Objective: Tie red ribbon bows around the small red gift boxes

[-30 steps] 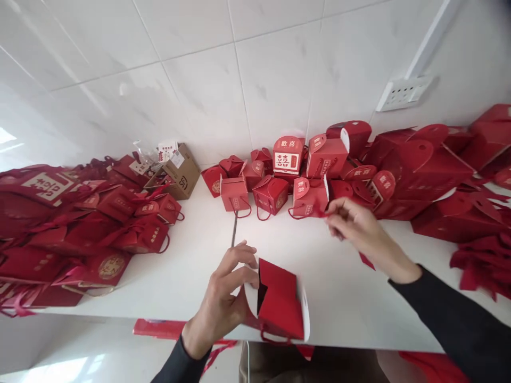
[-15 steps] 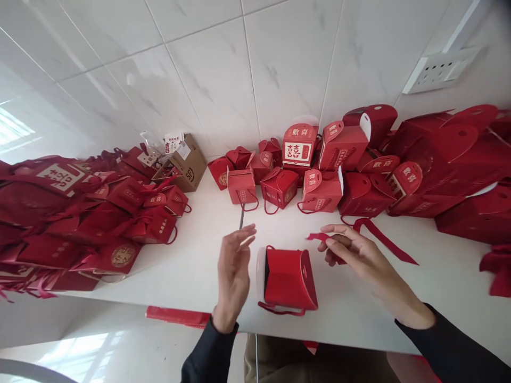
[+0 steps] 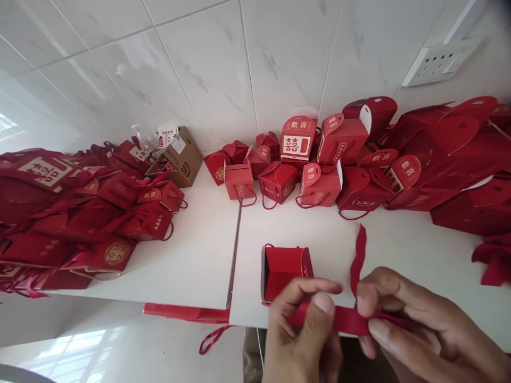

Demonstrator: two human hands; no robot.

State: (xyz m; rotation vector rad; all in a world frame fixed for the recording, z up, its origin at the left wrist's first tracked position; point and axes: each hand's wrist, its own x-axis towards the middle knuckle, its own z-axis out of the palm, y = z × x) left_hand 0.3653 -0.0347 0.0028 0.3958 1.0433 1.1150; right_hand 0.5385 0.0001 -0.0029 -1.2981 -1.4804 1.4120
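Both hands are close to the camera, in front of the table edge, with a red ribbon (image 3: 346,321) stretched between them. My left hand (image 3: 305,330) pinches one part of it between thumb and fingers. My right hand (image 3: 415,319) grips it a little further right, and a loose end rises above the fingers over the table. Just behind my left hand lies a small red gift box (image 3: 285,260) with cord handles, its open side facing left. The box's near part is hidden by my left hand.
Several red gift boxes (image 3: 319,183) line the wall at the back and right. On the left is a heap of ribboned red boxes (image 3: 104,213), next to a cardboard box (image 3: 186,157). A seam (image 3: 235,250) crosses the white table. A socket (image 3: 441,61) is on the wall.
My left hand has moved right and toward me, taking hold of the ribbon. My right hand has come nearer with the ribbon, lifting it off the table.
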